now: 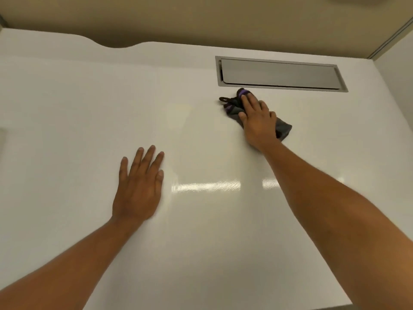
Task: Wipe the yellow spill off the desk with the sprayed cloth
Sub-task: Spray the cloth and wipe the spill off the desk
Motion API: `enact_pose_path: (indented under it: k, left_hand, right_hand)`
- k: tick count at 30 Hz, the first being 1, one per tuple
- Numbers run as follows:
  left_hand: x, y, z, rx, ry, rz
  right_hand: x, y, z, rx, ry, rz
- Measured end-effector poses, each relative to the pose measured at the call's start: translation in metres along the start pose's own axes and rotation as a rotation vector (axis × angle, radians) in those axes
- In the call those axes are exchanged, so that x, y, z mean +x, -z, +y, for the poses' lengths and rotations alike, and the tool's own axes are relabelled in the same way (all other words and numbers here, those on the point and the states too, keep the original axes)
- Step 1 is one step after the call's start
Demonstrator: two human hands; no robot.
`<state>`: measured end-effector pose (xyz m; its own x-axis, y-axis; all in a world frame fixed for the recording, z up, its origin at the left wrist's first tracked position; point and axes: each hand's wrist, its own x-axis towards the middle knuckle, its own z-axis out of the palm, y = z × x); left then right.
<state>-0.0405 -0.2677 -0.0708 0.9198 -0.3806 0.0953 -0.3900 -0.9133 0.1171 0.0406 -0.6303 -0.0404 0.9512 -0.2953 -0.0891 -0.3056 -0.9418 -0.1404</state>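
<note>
Looking down from head height at a glossy white desk (89, 108), with both bare forearms of one person reaching forward. The right hand (257, 121) lies flat, fingers spread, pressing down on a bunched cloth (282, 129) rather than gripping it. This cloth is dark grey with purple stripes and a small loop at its left end, and it sits far out on the desk, just in front of a grey recessed cable hatch (279, 73) whose flap is shut, so whatever is inside is hidden. The left hand (139, 186) rests open and flat on the bare desk, nearer the body and well apart from the cloth, holding nothing; it looks like a brace.

No clear yellow spill shows. A faint creamy tint left of the cloth may be residue or only a reflection; it cannot be told. Bright streaks of ceiling light reflect between the arms.

Judging by its folds, the cloth is soft, light and limp, and probably damp. It should slide easily on the smooth surface and may bunch or slip out from under the palm. Pressing on its middle with a flat hand seems the surest hold
</note>
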Motion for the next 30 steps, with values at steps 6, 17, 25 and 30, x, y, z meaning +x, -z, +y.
enact_pose_path:
  k: [6, 17, 25, 30]
  left_hand:
    - [-0.001, -0.002, -0.002, -0.025, 0.005, -0.002]
    - [-0.003, 0.003, -0.001, -0.041, 0.008, -0.047]
    - [-0.02, 0.023, 0.01, -0.068, -0.017, 0.01]
    - [-0.068, 0.047, 0.028, -0.392, 0.047, 0.086]
  right_hand:
    - [-0.044, -0.021, -0.077, -0.104, 0.517, -0.121]
    - [-0.245, -0.027, -0.03, -0.077, 0.831, -0.314]
    - [-0.279, 0.001, -0.047, 0.095, 0.747, -0.174]
    - [-0.264, 0.002, -0.069, 0.071, 0.732, -0.188]
